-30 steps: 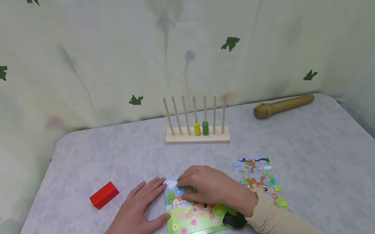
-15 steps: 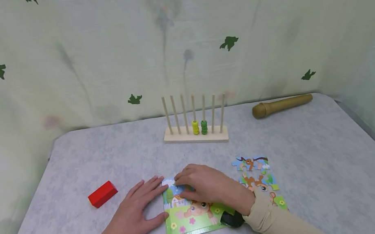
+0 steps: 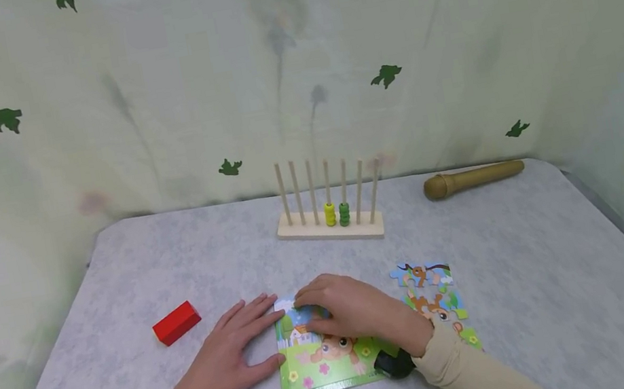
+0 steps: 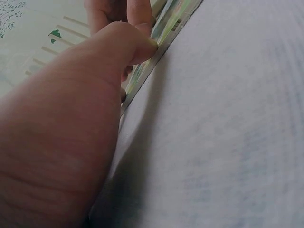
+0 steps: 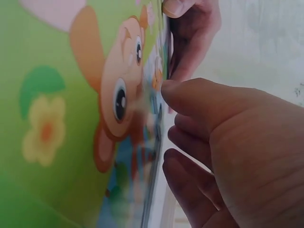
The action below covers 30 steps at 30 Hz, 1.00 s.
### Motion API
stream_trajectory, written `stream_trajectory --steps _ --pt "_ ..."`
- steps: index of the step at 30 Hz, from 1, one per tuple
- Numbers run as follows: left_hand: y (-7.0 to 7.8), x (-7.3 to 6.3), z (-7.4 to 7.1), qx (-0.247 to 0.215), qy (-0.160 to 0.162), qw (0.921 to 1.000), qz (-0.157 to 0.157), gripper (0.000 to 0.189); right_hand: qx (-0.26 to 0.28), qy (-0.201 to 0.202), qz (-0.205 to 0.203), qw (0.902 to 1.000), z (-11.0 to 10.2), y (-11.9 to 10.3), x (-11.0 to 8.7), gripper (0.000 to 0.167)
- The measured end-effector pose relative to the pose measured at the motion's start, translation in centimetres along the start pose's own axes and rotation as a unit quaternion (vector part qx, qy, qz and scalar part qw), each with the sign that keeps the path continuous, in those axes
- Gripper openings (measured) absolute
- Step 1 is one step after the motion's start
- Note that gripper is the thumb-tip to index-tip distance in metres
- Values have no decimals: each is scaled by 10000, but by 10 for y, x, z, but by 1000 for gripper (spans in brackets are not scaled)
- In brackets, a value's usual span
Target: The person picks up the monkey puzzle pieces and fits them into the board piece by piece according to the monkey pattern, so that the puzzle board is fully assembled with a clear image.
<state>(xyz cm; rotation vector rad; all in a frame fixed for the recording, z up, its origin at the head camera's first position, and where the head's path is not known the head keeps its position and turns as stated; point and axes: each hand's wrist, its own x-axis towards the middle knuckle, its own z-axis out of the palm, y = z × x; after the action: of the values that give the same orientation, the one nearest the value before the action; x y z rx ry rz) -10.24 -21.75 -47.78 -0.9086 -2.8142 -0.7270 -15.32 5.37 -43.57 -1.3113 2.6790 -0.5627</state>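
Observation:
A jigsaw puzzle board [image 3: 326, 381] with a cartoon animal and flowers lies flat in front of me. My left hand [image 3: 230, 353] lies at its left side, fingers spread, with the fingertips and thumb right at the edge. The left wrist view shows the thumb [image 4: 145, 50] against the board's edge. My right hand [image 3: 343, 306] is over the upper part of the board, its fingers bent down to the picture. In the right wrist view its thumb and fingertips stand apart at the surface; I cannot tell whether a puzzle piece is between them. The right hand hides part of the picture.
Several loose or joined puzzle pieces [image 3: 429, 302] lie right of the board, partly behind the right sleeve. A red block [image 3: 177, 324] lies at left. Behind stand a wooden peg stand [image 3: 331, 232] with yellow and green beads and a brown microphone-shaped object [image 3: 473, 178].
The head view shifts slightly. Both hands stay in nearly the same place on the board, and no object has visibly moved.

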Motion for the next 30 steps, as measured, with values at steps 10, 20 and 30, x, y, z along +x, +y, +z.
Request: stream_trajectory --steps 10,20,30 --pt "3 0 -1 84 -23 9999 -137 67 395 330 -118 9986 -20 11 -15 35" --pt "3 0 0 166 -31 9998 -120 67 528 497 -210 9971 -24 20 -33 31" --pt "3 1 0 164 -68 9997 -171 67 522 461 236 9973 -24 21 -51 31"
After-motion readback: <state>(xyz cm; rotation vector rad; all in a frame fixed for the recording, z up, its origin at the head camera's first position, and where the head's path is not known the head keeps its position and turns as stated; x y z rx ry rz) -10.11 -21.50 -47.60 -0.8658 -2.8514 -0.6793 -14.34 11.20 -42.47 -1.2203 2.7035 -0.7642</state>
